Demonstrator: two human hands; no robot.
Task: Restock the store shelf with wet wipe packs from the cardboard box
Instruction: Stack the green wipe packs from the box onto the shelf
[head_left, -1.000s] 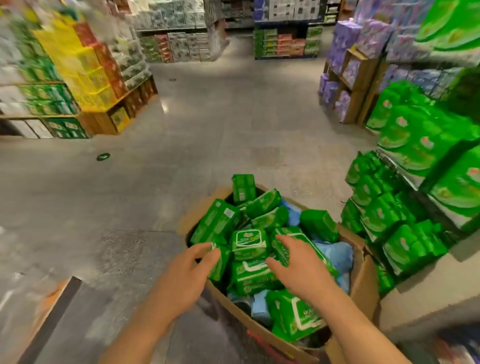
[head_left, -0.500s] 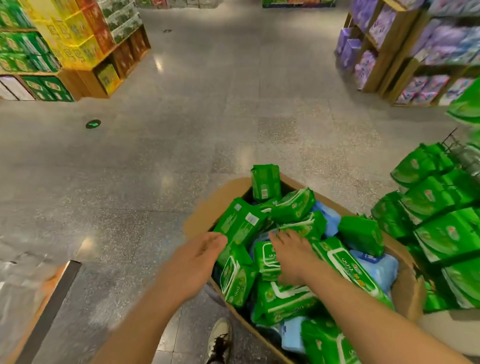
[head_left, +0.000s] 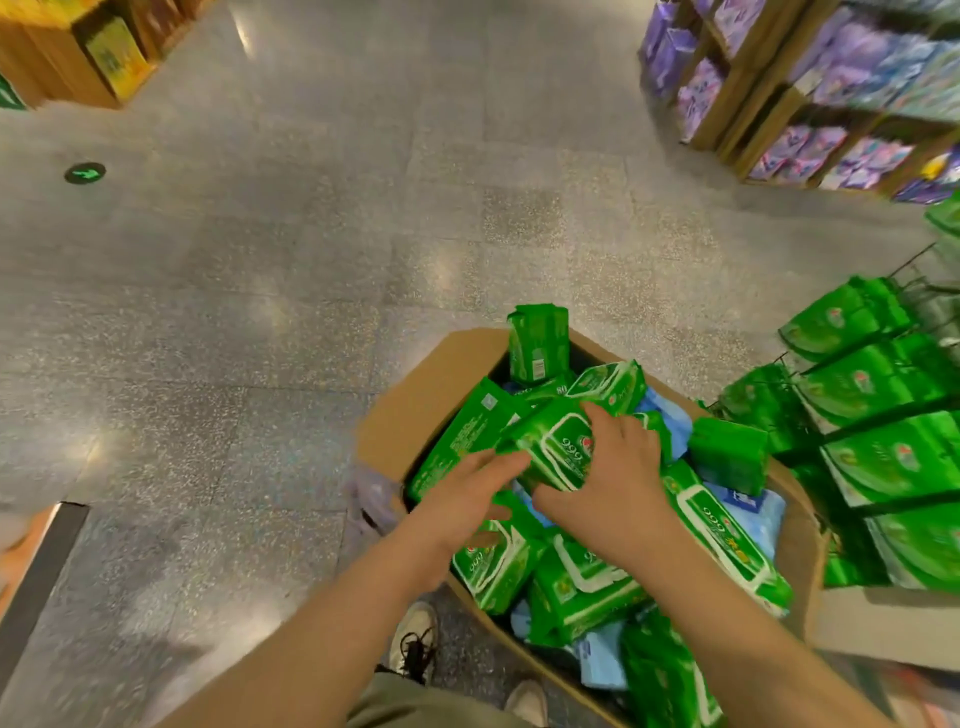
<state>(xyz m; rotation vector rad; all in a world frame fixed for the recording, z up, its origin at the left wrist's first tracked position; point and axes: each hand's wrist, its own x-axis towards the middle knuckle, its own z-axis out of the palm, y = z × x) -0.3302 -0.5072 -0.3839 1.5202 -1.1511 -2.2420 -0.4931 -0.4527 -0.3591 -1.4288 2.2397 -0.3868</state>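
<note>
An open cardboard box (head_left: 415, 410) stands on the floor, heaped with green and a few pale blue wet wipe packs. My right hand (head_left: 615, 480) grips a green wet wipe pack (head_left: 553, 447) from its right side, just above the pile. My left hand (head_left: 467, 491) reaches in with straight fingers that touch the same pack's left end. To the right, a wire shelf (head_left: 878, 415) holds rows of green wipe packs.
Grey speckled floor spreads to the left and ahead, with a green arrow sticker (head_left: 84, 172). Wooden crates of purple packs (head_left: 810, 104) stand at the back right, yellow boxes (head_left: 111, 57) at the back left. My shoes (head_left: 415, 642) are beside the box.
The camera has tipped down. My right hand has closed round a green pack and raised it from the pile; my left hand has moved in to touch its end.
</note>
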